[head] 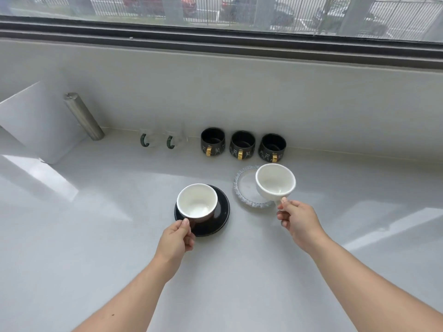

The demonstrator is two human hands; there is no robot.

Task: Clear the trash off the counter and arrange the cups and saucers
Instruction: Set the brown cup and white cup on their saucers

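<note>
Cups come first: nearest me, my left hand [177,236] pinches the handle of a white-lined, dark-walled ceramic cup [197,202], which sits on or just over a glossy black round saucer [220,215]; I cannot tell whether it touches. Right of that black saucer, my right hand [297,222] is closed by thumb and fingers on the handle of a plain white ceramic cup [275,182], tilted and held above a clear glass saucer with a frilled rim [247,188]. Both cups look empty and dry.

I judge them light, rigid, glazed and slippery, and brittle if knocked against a saucer, so the handle is the right hold, with a slow, level set-down in each saucer's middle.

Beyond the black saucer, along the back wall of the pale grey counter [119,236], stand three black mugs with gold handles [242,145], all apparently empty. Left of them are two clear glass cups with green handles [159,138], then a steel cylinder [84,116]. I see no trash.
</note>
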